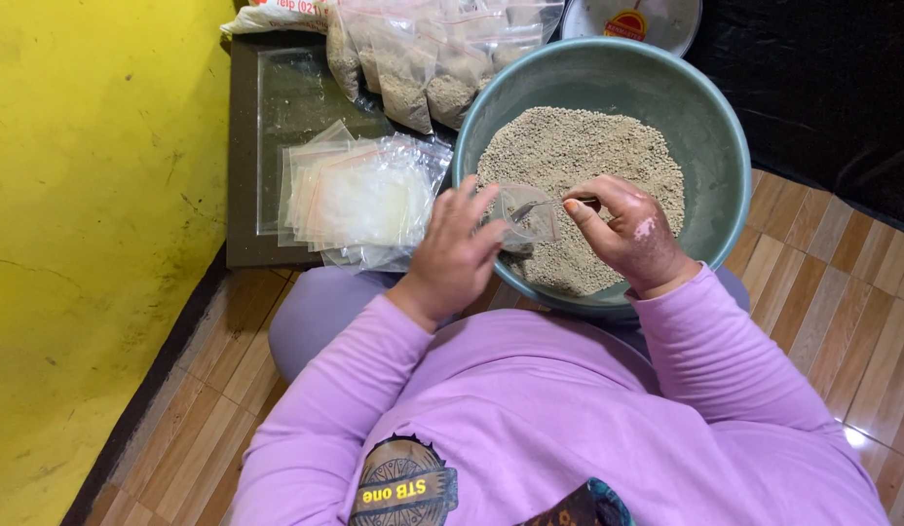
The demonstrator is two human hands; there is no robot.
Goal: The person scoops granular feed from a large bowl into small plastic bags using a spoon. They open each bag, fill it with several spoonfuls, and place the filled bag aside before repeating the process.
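My left hand (pixel 455 255) pinches a small clear bag (pixel 526 220) open, right over the green bowl (pixel 717 156), so spilled grains fall back in. My right hand (pixel 627 232) has its fingers closed on a spoon (pixel 549 204) tipped into the bag. Empty bags (pixel 359 200) wait on the left, full ones (pixel 413 68) at the far side.

dark board (pixel 243 146) | empty clear bags (pixel 359 200) (stacked) | filled bags (pixel 413 58) behind

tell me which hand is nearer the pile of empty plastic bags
Left. The left hand is just right of the empty bags; the right hand is farther away, over the bowl.
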